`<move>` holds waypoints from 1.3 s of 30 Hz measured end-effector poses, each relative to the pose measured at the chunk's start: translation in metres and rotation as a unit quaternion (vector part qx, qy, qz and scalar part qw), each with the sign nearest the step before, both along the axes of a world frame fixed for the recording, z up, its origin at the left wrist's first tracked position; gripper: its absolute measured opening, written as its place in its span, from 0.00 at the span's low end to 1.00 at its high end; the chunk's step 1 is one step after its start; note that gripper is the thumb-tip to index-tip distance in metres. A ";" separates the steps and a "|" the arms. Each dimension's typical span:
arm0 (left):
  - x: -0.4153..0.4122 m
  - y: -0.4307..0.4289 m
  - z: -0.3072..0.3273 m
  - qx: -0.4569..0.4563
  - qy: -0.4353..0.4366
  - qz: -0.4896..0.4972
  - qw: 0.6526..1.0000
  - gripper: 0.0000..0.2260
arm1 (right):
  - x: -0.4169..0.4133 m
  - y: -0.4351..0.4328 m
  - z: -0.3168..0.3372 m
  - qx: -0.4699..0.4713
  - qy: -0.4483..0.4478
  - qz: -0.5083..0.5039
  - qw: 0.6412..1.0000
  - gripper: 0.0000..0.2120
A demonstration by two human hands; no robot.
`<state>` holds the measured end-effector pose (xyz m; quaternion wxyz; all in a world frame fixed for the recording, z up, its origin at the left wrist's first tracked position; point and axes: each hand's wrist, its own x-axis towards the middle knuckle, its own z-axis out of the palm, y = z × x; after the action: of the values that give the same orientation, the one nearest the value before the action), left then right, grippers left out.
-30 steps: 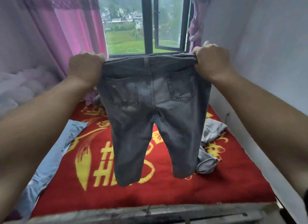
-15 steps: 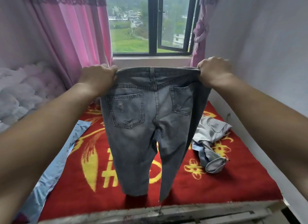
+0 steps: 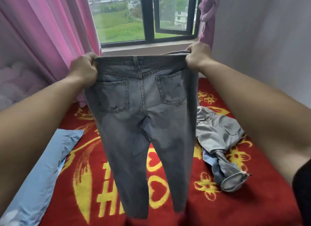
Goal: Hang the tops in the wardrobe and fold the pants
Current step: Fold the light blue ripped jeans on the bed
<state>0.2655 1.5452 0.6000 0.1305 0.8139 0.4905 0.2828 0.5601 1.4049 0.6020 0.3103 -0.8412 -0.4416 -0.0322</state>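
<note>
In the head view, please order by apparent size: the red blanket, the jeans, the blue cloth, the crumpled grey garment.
1. Red blanket.
2. Jeans, held nearer the camera, so enlarged.
3. Blue cloth and grey garment look alike; the cloth is partly cut off, so unranked.

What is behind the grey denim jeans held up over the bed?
The red blanket with yellow patterns shows around the grey denim jeans; its middle is covered, so anything there stays unseen.

I count two hands — left hand (image 3: 84, 69) and right hand (image 3: 197, 57) — one pair of grey jeans (image 3: 143, 118), one crumpled grey garment (image 3: 217, 135), one pale blue cloth (image 3: 42, 172), one red blanket (image 3: 252, 200), one window (image 3: 148, 15), and two curtains: pink curtain (image 3: 55, 32), knotted curtain (image 3: 207, 18).
</note>
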 end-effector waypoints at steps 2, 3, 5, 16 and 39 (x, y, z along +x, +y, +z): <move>0.019 0.023 0.012 0.064 0.007 0.020 0.998 0.13 | 0.018 0.028 0.005 0.041 -0.008 -0.001 0.999 0.20; 0.026 0.033 0.021 0.097 0.005 0.028 0.995 0.13 | 0.025 0.040 0.010 0.065 -0.014 0.001 0.998 0.21; 0.037 0.050 0.039 0.153 -0.004 0.045 0.987 0.14 | 0.036 0.058 0.024 0.112 -0.036 0.001 0.993 0.22; 0.016 0.041 0.046 0.227 -0.003 -0.007 0.974 0.15 | 0.033 0.051 0.043 0.185 -0.057 0.019 0.981 0.22; -0.134 -0.203 -0.532 -0.153 0.520 -0.112 0.833 0.14 | -0.117 -0.208 -0.547 -0.462 0.010 0.181 0.868 0.19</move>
<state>0.1317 1.3425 0.0681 0.0100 0.8599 0.4281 -0.2778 0.4435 1.1964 0.0549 -0.1090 -0.7939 -0.5477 0.2407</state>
